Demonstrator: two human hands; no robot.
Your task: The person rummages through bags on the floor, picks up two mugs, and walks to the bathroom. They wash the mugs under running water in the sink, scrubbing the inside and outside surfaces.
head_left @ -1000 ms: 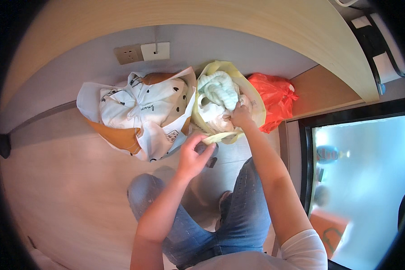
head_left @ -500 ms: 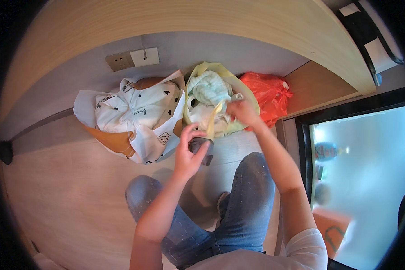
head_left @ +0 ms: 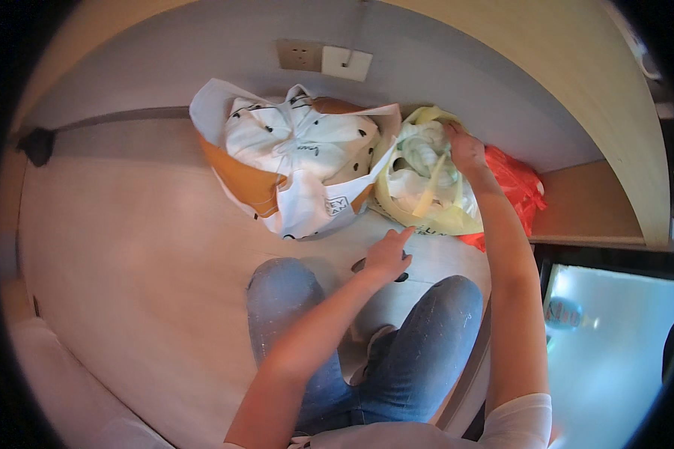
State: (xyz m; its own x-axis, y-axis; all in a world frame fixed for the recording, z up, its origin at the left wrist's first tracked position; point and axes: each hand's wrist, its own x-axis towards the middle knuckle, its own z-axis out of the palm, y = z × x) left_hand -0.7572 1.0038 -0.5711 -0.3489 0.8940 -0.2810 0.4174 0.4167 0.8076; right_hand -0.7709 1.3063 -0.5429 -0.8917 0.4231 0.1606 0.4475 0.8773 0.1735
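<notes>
R hand [head_left: 466,147] is in at the far R rim of the yellow bag [head_left: 468,224], thumb side toward the contents; fingertips mostly lost against cloth + rim, so can't tell if they're pinching anything. L hand [head_left: 387,257] is down near side of the yellow bag, index finger stretched out toward its front edge, other fingers curled under; there's a dark object [head_left: 359,265] partly hidden beneath that palm, and can't tell if it's gripped or just behind. Yellow bag itself sits upright on the floor [head_left: 150,232], mouth open, w/ a pale green cloth [head_left: 424,141] bunched at the back inside and a white cloth [head_left: 406,185] in front of it; a yellow strap [head_left: 428,196] slants across the opening, over the contents. Immed. L of the yellow bag, rims about touching: a big white bag w/ orange panels [head_left: 305,203], holding a white bundle w/ black hearts [head_left: 335,142]. R of the yellow bag, partly behind the forearm, a red plastic bag [head_left: 518,173], crumpled. Up behind the yellow bag, to the L, a wall socket [head_left: 299,55] next to a white plate [head_left: 347,63]. Knees in blue jeans [head_left: 284,295], near side of the yellow bag.
</notes>
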